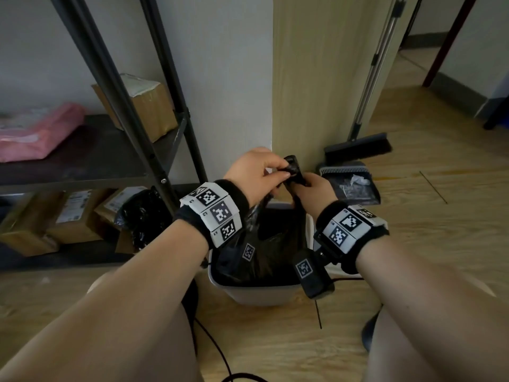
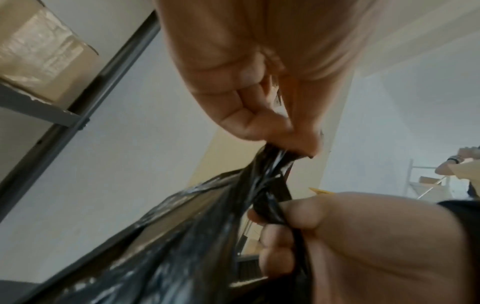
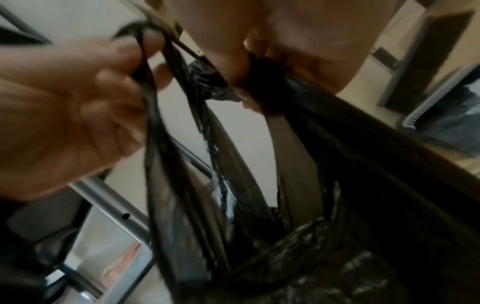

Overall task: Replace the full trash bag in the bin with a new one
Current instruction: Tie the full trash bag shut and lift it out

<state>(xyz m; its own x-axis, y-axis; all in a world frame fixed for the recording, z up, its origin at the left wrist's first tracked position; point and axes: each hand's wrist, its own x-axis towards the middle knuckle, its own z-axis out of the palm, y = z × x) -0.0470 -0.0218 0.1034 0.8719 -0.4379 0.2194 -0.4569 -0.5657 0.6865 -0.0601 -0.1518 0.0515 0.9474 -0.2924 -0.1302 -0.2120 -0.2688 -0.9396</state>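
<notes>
A white bin point(image 1: 256, 292) stands on the wood floor between my knees. A black trash bag point(image 1: 264, 252) sits in it, with its handles pulled up into a bunch point(image 1: 293, 169) above the rim. My left hand point(image 1: 278, 170) pinches one handle between thumb and fingers. My right hand point(image 1: 303, 186) grips the other handle just beside it. In the left wrist view the left hand point(image 2: 298, 144) pinches the twisted black plastic point(image 2: 270, 174) while the right hand point(image 2: 280, 230) curls round a strand. In the right wrist view the right hand point(image 3: 246, 82) clamps the bag's neck point(image 3: 311, 127) and the left hand point(image 3: 135, 67) hooks a thin handle loop.
A black metal shelf point(image 1: 154, 150) at the left carries a cardboard box point(image 1: 143, 106) and a pink package point(image 1: 35, 130). A second crumpled black bag point(image 1: 143, 216) lies by its foot. A broom point(image 1: 358, 147) and dustpan point(image 1: 349, 186) lean right of the wooden pillar point(image 1: 325, 78). A cable point(image 1: 214, 351) trails on the floor.
</notes>
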